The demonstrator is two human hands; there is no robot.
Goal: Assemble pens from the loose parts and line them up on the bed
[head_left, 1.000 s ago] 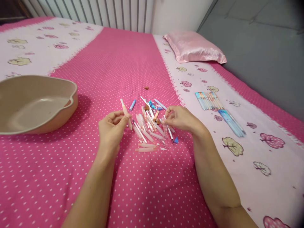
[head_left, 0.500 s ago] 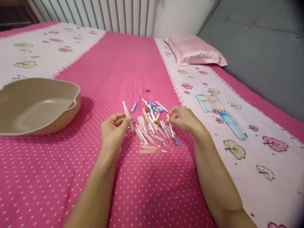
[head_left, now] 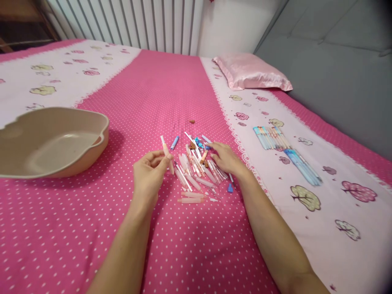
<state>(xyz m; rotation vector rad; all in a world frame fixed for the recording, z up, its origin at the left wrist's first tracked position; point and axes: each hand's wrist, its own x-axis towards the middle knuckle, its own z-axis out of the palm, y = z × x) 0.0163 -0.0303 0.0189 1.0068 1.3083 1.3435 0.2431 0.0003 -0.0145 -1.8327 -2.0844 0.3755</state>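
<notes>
A heap of loose pen parts [head_left: 196, 169], pale pink barrels, thin white refills and small blue and brown caps, lies on the pink dotted bedspread. My left hand [head_left: 150, 173] is closed on a pale pink pen barrel [head_left: 167, 153] that points up and away, just left of the heap. My right hand [head_left: 225, 157] lies low over the heap's right side with its fingers stretched toward the small caps at the far end; nothing shows in its grip.
A beige plastic basin [head_left: 52, 141] stands at the left. A row of assembled blue and pastel pens [head_left: 284, 151] lies on the pale strip to the right. A pink pillow [head_left: 251, 71] and a grey headboard [head_left: 330, 69] are beyond.
My right hand has let go of the thin refill it pinched and dropped forward onto the heap. The left hand keeps its barrel. The view has tilted slightly.
</notes>
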